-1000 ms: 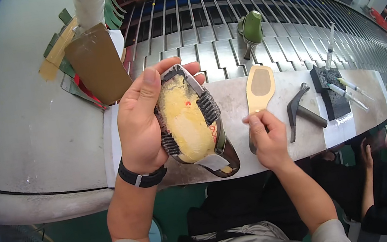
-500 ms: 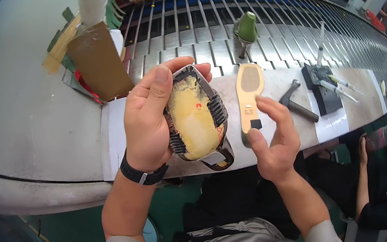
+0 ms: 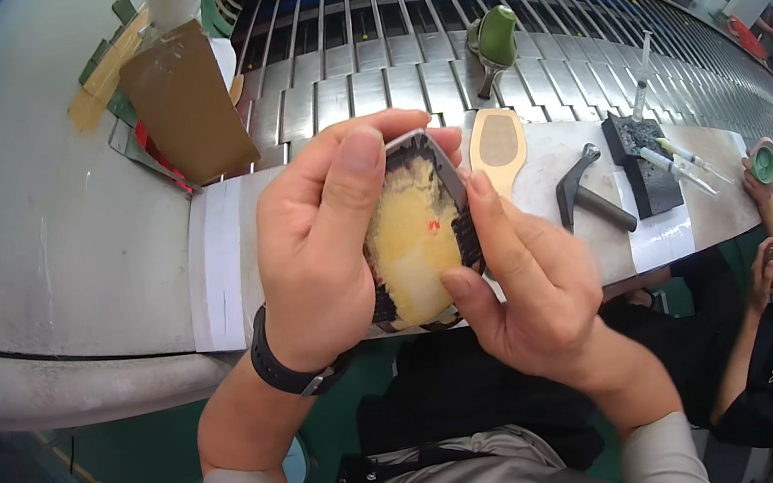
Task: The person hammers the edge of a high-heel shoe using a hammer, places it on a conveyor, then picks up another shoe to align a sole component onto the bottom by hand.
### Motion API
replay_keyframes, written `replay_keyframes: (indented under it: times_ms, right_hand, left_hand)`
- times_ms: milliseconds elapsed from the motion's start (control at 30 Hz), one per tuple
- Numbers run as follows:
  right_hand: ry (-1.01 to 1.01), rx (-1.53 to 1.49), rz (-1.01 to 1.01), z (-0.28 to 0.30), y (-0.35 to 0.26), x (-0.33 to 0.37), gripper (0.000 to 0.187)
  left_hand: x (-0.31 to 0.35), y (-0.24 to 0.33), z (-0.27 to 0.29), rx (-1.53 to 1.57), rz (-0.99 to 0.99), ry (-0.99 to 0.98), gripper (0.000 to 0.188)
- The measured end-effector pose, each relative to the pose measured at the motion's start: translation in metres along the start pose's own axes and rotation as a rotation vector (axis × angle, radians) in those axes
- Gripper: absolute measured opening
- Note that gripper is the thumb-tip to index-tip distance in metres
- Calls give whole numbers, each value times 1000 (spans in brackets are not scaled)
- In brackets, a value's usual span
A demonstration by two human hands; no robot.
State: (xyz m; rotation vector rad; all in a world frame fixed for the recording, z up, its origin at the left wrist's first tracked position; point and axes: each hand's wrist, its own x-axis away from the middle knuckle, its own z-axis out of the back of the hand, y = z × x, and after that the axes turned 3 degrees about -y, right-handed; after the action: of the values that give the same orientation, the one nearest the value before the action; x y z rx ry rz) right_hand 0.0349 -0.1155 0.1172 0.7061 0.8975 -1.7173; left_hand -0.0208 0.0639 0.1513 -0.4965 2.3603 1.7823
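Note:
In front of me is a shoe upper on a last [image 3: 417,242], turned sole side up, its yellow underside ringed by dark folded edges. My left hand [image 3: 326,241] is closed round its left side and toe end, thumb along the near face. At the right edge of the upper, my right hand [image 3: 534,279] has its thumb and index finger closed on the dark rim. Just beyond that hand lies a beige insole [image 3: 497,148], its lower part hidden by the fingers. The side of the shoe facing away from me cannot be seen.
To the right lie a hammer [image 3: 591,194] and a black foam block [image 3: 644,175] holding syringes [image 3: 676,167]. A green high-heeled shoe [image 3: 496,40] stands on the metal slat conveyor [image 3: 363,93]. Brown cardboard [image 3: 188,106] is at the left. A co-worker's hand [image 3: 763,268] holds a clear bag at the right.
My right hand has moved left and up from beside the shoe onto its right rim. The shoe and my left hand have shifted slightly right.

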Motion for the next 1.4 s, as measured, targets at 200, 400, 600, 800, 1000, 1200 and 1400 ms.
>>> replay_keyframes:
  times_ms: [200, 400, 600, 800, 1000, 1200, 1400]
  right_hand:
    - [-136, -152, -125, -4, 30, -21, 50]
    - [-3, -409, -827, -13, 42, 86, 58]
    - [-69, -136, -747, -22, 17, 102, 28]
    - [178, -1079, -1023, 63, -61, 181, 56]
    - [116, -1588, -1380, 14, -36, 217, 73]
    - [198, -1801, -1486, 11, -29, 177, 60]
    - [100, -1210, -1573, 0, -38, 172, 22]
  left_hand:
    - [-34, 4, 20, 114, 118, 59, 51]
    - [-45, -13, 46, 417, 187, -34, 56]
    - [-44, -10, 48, 358, 192, -58, 51]
    - [-23, -1, 29, 242, 105, -14, 52]
    - [-11, -9, 13, 237, 37, -162, 66]
    - [0, -4, 6, 140, 32, -189, 61]
    - [5, 3, 14, 99, 8, -152, 56]
